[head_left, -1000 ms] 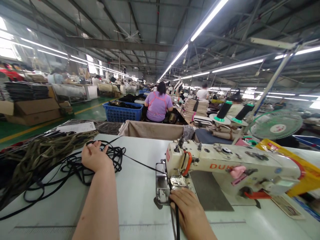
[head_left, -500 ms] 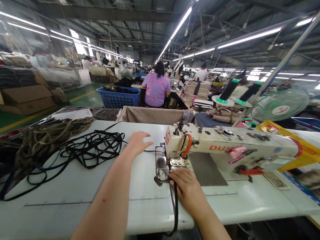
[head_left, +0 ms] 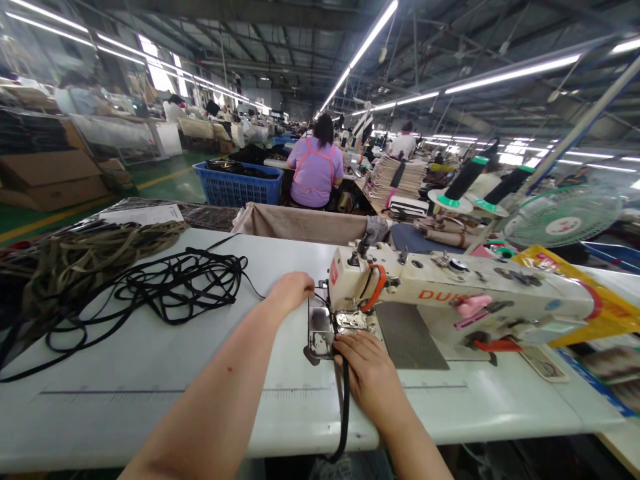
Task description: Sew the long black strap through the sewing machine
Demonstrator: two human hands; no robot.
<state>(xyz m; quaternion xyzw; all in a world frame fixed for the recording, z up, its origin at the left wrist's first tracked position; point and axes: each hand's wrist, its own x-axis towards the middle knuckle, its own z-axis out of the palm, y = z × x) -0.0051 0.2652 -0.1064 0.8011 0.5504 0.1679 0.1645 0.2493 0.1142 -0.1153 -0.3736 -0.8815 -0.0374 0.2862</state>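
Note:
My left hand (head_left: 295, 291) is just left of the sewing machine's head (head_left: 345, 277), its fingers closed in a pinch on a thin black strap (head_left: 345, 407). From the tangled pile of black strap (head_left: 175, 287), a length runs behind this hand toward the needle area. My right hand (head_left: 367, 367) lies at the front of the metal needle plate (head_left: 320, 327). Its fingers are together, thumb and fingertips closed on the strap where it leaves the plate. Past that hand the strap hangs over the table's front edge. The fingertips of my left hand are partly hidden.
Olive straps (head_left: 100, 260) are heaped at the table's left. Behind the table is a beige cloth-lined bin (head_left: 305, 223). A blue basket (head_left: 237, 187) and a person in a purple top (head_left: 315, 173) are farther back. Thread cones (head_left: 465, 183) and a fan (head_left: 563, 217) stand right.
My left hand has moved right toward the machine head, and its spread fingers have closed on the strap. My right hand stays at the plate. The view has shifted slightly.

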